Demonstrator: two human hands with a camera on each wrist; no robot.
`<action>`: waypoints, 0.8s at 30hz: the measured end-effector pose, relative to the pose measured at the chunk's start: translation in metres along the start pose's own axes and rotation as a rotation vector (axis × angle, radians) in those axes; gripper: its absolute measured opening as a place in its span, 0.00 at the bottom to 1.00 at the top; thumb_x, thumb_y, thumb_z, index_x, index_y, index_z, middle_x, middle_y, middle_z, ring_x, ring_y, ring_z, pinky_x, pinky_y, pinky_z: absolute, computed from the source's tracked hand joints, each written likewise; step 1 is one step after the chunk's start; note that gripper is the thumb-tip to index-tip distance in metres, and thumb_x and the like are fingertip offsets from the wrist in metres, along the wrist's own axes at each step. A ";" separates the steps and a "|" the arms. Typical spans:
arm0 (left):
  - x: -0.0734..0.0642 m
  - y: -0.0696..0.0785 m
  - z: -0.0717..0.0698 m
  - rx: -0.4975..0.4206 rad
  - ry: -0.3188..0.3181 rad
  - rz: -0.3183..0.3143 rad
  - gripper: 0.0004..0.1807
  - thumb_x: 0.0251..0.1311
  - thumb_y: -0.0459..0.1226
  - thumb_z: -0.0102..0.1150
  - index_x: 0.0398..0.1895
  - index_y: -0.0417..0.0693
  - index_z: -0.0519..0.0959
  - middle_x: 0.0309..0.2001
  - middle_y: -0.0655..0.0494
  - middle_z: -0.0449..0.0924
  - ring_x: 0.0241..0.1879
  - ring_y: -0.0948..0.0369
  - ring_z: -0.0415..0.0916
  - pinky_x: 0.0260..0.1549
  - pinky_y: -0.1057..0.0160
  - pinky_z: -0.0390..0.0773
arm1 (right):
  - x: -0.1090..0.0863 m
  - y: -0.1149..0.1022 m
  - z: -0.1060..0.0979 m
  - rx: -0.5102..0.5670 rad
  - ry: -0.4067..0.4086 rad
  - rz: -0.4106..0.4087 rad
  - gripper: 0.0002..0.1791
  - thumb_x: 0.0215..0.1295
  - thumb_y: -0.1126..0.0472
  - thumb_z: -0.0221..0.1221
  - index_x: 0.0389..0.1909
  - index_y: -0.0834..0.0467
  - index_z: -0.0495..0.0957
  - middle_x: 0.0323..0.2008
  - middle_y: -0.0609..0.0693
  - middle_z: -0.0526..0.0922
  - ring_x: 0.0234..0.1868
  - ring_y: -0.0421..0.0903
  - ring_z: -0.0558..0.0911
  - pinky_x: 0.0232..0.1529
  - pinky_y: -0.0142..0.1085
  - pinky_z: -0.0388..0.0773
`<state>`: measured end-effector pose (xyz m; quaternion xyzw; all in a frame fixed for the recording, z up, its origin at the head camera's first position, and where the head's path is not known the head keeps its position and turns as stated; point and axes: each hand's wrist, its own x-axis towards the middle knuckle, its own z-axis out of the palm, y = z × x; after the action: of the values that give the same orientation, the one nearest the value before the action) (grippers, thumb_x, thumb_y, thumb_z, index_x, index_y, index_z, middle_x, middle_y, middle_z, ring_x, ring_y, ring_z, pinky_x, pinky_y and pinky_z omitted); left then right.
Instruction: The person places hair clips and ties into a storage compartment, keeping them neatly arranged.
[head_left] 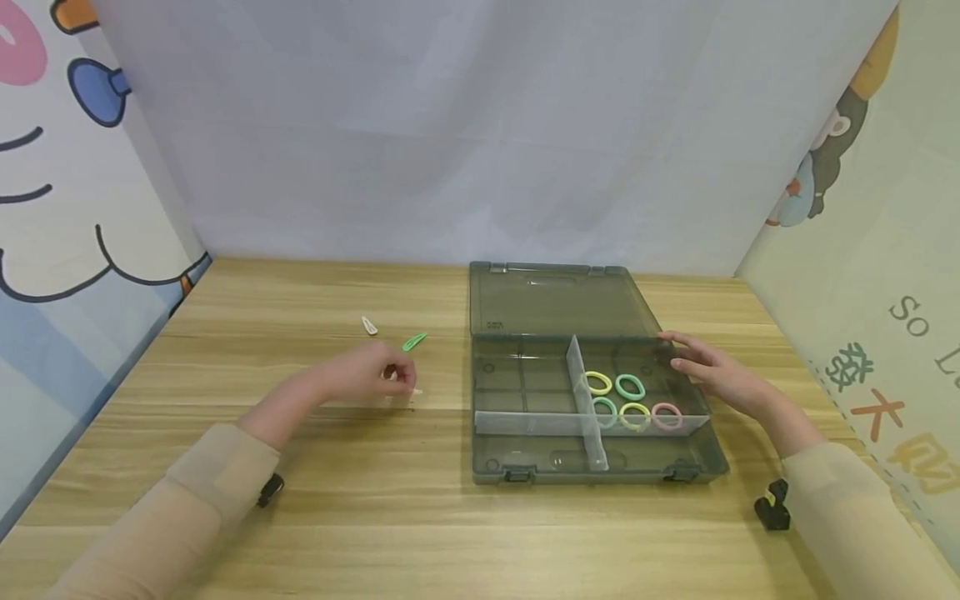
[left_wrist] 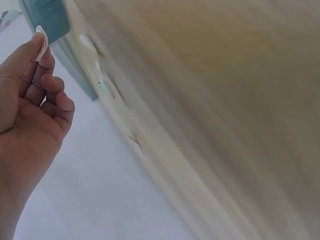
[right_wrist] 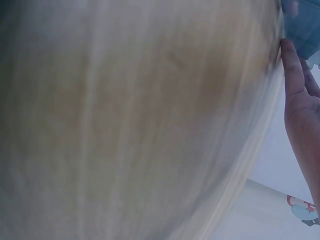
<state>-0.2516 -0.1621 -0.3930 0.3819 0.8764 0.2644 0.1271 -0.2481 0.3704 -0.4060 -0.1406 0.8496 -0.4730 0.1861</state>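
White clip [left_wrist: 42, 45]: located above the table, left of the box, between thumb and fingertip of the left hand [head_left: 371, 373]. The pinch is nearly closed on the clip; the other fingers curl loosely inward. Risk: the clip is small and thin, and contact is at the tips only, so a slight loosening could let it drop or twist.

Loose clips: a white hairpin [head_left: 369, 326] and a green hairpin [head_left: 414, 342], both slim and tapered, lie beyond this hand. A low sweep of the knuckles could scatter them.

Box [head_left: 497, 387]: translucent grey, rigid-looking plastic, lid [head_left: 555, 300] laid back. The right hand [head_left: 708, 372], relaxed and extended, rests its fingers at the right wall. Uneven pressure there could slide the box on the wood-grain table [head_left: 337, 525] and shift the rounded, coloured rings [head_left: 619, 387] behind the clear, flat divider [head_left: 525, 423]
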 end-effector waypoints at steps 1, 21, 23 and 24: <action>0.001 0.002 -0.002 0.001 0.000 -0.010 0.05 0.60 0.36 0.61 0.27 0.53 0.79 0.25 0.65 0.75 0.26 0.66 0.68 0.26 0.67 0.71 | 0.000 0.000 0.000 -0.001 0.000 -0.001 0.31 0.74 0.51 0.45 0.73 0.53 0.47 0.73 0.65 0.41 0.70 0.71 0.44 0.56 0.73 0.46; 0.025 0.044 -0.037 0.005 0.102 0.035 0.04 0.62 0.39 0.60 0.29 0.53 0.79 0.28 0.63 0.77 0.28 0.62 0.69 0.29 0.64 0.70 | 0.002 0.003 0.000 0.021 -0.003 -0.006 0.31 0.74 0.52 0.45 0.72 0.54 0.48 0.73 0.66 0.41 0.70 0.71 0.43 0.57 0.73 0.45; 0.028 0.049 -0.039 -0.002 0.110 0.036 0.04 0.62 0.40 0.59 0.30 0.53 0.80 0.29 0.63 0.77 0.29 0.61 0.69 0.29 0.63 0.70 | 0.003 0.003 0.000 0.025 -0.006 -0.009 0.31 0.74 0.52 0.45 0.72 0.54 0.48 0.73 0.66 0.40 0.70 0.71 0.42 0.57 0.73 0.45; 0.030 0.052 -0.040 -0.001 0.113 0.036 0.04 0.62 0.40 0.59 0.30 0.53 0.80 0.29 0.63 0.77 0.29 0.61 0.69 0.29 0.63 0.70 | 0.003 0.003 0.000 0.026 -0.007 -0.009 0.31 0.74 0.52 0.45 0.72 0.54 0.47 0.73 0.66 0.40 0.70 0.71 0.42 0.56 0.73 0.45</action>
<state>-0.2571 -0.1251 -0.3315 0.3822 0.8750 0.2883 0.0727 -0.2509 0.3711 -0.4092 -0.1436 0.8422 -0.4842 0.1887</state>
